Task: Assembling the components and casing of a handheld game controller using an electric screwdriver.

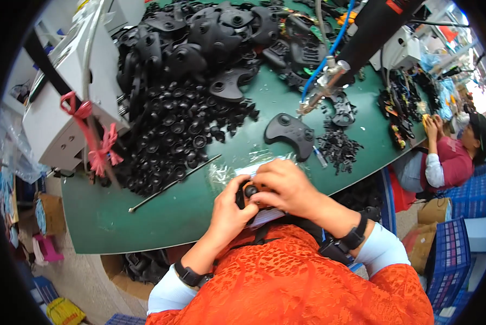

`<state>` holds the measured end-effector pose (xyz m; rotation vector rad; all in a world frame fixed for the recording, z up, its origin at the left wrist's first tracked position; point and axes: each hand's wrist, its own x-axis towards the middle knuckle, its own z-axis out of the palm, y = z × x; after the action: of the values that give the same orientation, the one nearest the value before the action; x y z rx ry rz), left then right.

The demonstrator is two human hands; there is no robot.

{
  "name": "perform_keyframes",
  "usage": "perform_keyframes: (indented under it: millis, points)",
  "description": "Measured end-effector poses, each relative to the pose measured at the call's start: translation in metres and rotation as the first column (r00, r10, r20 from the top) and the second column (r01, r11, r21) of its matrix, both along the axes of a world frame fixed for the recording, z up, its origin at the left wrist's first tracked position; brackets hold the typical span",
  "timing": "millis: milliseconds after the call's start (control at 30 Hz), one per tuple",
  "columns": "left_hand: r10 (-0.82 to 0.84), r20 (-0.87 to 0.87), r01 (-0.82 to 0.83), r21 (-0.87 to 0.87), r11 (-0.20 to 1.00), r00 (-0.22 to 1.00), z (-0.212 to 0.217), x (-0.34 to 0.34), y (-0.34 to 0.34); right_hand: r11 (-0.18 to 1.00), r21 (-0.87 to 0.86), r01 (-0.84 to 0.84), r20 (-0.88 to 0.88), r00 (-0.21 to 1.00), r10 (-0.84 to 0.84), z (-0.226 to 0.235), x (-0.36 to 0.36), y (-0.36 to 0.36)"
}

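My left hand [227,208] and my right hand [286,187] meet at the near edge of the green table [145,216], both closed around a small black controller part [250,192] with a round thumbstick cap on it. The fingers cover most of the part. A clear plastic bag [237,169] lies just beyond my hands. Past it, a black gamepad shell [290,131] lies face up on the table.
A big heap of black thumbstick caps [178,130] and shells [210,32] fills the table's far left. A hanging powered screwdriver [329,78] with a blue hose points down near small black parts [338,146]. A thin rod [172,184] lies left. Another person [449,157] works at right.
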<state>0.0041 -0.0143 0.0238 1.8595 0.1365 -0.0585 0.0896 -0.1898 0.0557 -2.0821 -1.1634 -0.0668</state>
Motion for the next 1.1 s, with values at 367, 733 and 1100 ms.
perform_keyframes:
  millis: [367, 733, 1100]
  points:
    - [0.044, -0.079, -0.028, 0.193, 0.981, 0.996, 0.008, -0.003, 0.013, 0.871, -0.079, 0.485, 0.165, 0.868, -0.469, -0.002, 0.03, -0.075]
    - [-0.012, -0.126, 0.039, 0.209, 0.977, 0.992, 0.014, -0.002, 0.018, 0.789, -0.448, 0.42, 0.159, 0.906, -0.392, -0.025, 0.07, -0.06]
    - [-0.027, -0.142, 0.037, 0.069, 0.997, 0.989, 0.004, -0.003, 0.022, 0.936, -0.175, 0.307, -0.456, 0.817, -0.353, 0.022, 0.044, -0.061]
